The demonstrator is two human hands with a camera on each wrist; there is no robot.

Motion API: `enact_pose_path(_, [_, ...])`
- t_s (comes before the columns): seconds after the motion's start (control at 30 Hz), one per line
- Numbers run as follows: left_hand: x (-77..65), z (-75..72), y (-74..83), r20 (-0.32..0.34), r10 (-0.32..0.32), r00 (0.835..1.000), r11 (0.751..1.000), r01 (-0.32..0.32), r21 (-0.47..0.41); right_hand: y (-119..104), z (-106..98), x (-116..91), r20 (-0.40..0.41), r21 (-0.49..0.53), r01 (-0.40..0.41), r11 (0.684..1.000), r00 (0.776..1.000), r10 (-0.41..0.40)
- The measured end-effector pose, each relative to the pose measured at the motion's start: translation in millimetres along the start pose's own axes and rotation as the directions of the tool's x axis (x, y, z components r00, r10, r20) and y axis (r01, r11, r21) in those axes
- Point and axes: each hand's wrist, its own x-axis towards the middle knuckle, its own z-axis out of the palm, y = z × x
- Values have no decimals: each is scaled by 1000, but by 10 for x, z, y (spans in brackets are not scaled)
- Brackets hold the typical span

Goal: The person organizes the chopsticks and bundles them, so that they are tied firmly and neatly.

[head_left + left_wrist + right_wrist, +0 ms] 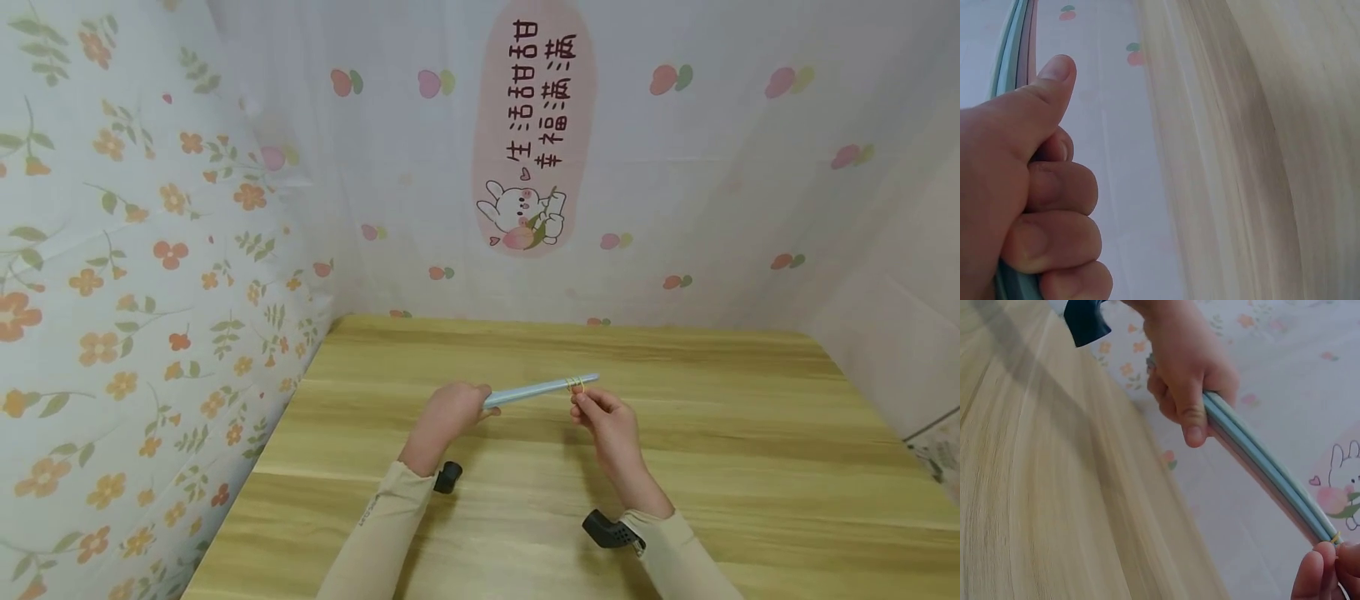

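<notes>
A bundle of slim pastel chopsticks (528, 393), in blue, pale green and pink, is held slanting above the table. My left hand (450, 417) grips the thicker end; in the left wrist view its fingers curl round the chopsticks (1009, 78), thumb pointing along them. Near the thin end, a yellow rubber band (575, 384) loops round the bundle. The thumb and fingertips of my right hand (615, 433) pinch at this band. In the right wrist view, the fingertips (1310, 575) sit right at the rubber band (1335, 538), partly cut off by the frame edge.
The wood-grain table (750, 433) lies under both hands. A floral cloth (150, 292) hangs along the left side, and a printed curtain (637, 208) with a rabbit picture stands behind. Black wrist cameras (611, 530) stick out from the sleeves.
</notes>
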Motion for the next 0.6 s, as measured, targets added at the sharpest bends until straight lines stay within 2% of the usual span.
enact_pose_path(0.13, [-20, -5, 1, 11, 5, 1000, 1000, -5, -1, -25, 2, -32, -4, -101, -12, 995, 1000, 11])
enact_pose_path(0.33, [-26, 5, -9, 17, -10, 1000, 1000, 10, -5, -75, 8, -54, 39, -236, 1, 972, 999, 9])
enact_pose_path(0.47, [-25, 9, -24, 44, -29, 999, 999, 30, -30, -91, -19, -43, 49, -309, -4, 951, 999, 20])
enact_pose_path(0.6, [-17, 5, -39, 45, -24, 999, 999, 25, -29, -116, -88, -16, 12, -410, 30, 912, 1000, -27])
